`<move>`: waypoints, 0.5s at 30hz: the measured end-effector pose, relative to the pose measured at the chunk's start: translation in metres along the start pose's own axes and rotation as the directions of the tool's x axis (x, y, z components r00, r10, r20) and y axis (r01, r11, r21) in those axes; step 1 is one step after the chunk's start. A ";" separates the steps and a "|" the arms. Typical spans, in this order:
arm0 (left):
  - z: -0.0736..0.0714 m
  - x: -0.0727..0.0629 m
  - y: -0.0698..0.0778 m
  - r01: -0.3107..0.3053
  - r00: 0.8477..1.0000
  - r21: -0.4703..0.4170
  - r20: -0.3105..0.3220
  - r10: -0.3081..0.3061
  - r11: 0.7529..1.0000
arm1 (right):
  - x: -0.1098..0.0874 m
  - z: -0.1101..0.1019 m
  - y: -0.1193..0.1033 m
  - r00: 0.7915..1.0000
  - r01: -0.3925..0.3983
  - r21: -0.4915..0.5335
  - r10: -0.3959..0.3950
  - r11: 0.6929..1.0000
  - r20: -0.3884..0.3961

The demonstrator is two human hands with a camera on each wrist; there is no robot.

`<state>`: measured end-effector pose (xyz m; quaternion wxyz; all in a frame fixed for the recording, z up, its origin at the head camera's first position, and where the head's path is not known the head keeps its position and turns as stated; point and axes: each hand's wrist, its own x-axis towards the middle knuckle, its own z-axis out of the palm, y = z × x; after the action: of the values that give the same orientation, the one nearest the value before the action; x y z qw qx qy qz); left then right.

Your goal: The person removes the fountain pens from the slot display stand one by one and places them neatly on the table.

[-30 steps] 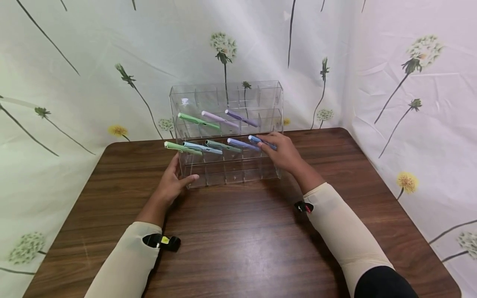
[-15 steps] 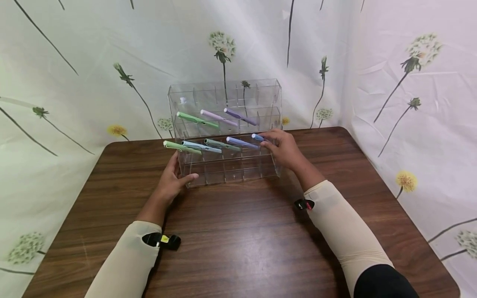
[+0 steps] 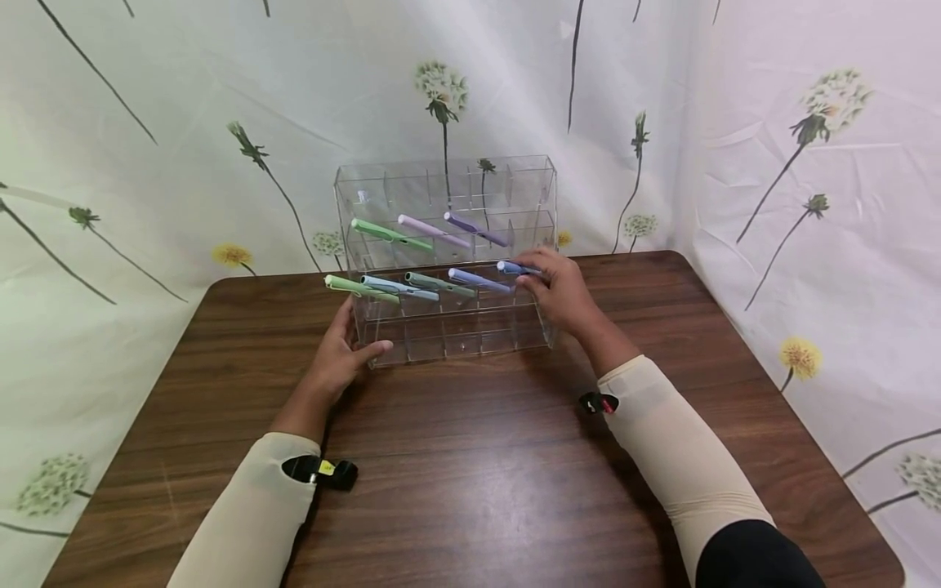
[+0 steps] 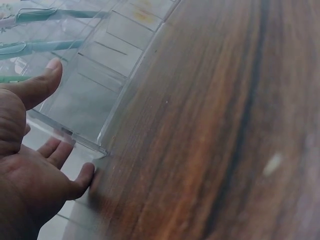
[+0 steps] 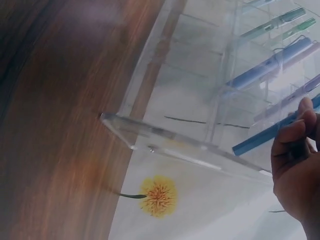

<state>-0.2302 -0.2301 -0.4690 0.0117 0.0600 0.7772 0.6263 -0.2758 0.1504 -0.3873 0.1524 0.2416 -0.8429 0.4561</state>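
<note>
A clear tiered pen rack (image 3: 426,351) stands on the table with capped pens lying slanted in two of its tiers. My right hand (image 3: 564,296) pinches a blue pen (image 3: 512,268) between thumb and fingers at the right end of the lower pen row. In the right wrist view, the pen's blue barrel end (image 5: 257,142) points down over the rack's side panel. My left hand (image 3: 334,359) rests at the rack's lower left corner, thumb out in front. From the left wrist view, its fingers (image 4: 62,152) lie loosely along the outer side panel.
The lower row holds light green (image 3: 360,290), light blue (image 3: 400,290), dark green (image 3: 441,283) and periwinkle (image 3: 478,280) pens. Above lie green (image 3: 390,234), lilac (image 3: 434,231) and purple (image 3: 475,229) pens. Behind the brown wooden table (image 3: 456,474) hangs a dandelion-print backdrop (image 3: 294,98).
My right hand has shifted slightly right and up with the blue pen, away from the periwinkle pen. My left hand keeps its place at the rack's corner.
</note>
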 end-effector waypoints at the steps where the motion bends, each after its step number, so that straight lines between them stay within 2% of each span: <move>1: 0.000 0.000 0.000 0.000 1.000 -0.004 0.000 0.000 1.000 | -0.001 0.001 0.000 0.999 0.034 0.003 -0.033 0.999 -0.027; 7: 0.000 0.000 -0.002 0.006 1.000 -0.013 0.001 -0.005 1.000 | -0.006 0.003 -0.008 0.969 0.195 0.039 -0.187 0.980 -0.159; 13: 0.000 0.001 -0.003 -0.004 1.000 -0.014 0.001 0.004 1.000 | -0.017 0.007 -0.023 0.924 0.331 0.094 -0.302 0.939 -0.237; 15: 0.000 0.002 -0.003 -0.004 1.000 -0.016 -0.001 0.004 1.000 | -0.020 0.010 -0.029 0.915 0.356 0.107 -0.323 0.928 -0.242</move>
<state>-0.2321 -0.2308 -0.4722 0.0105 0.0613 0.7719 0.6327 -0.2434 0.1344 -0.3822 0.3034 0.3431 -0.7293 0.5083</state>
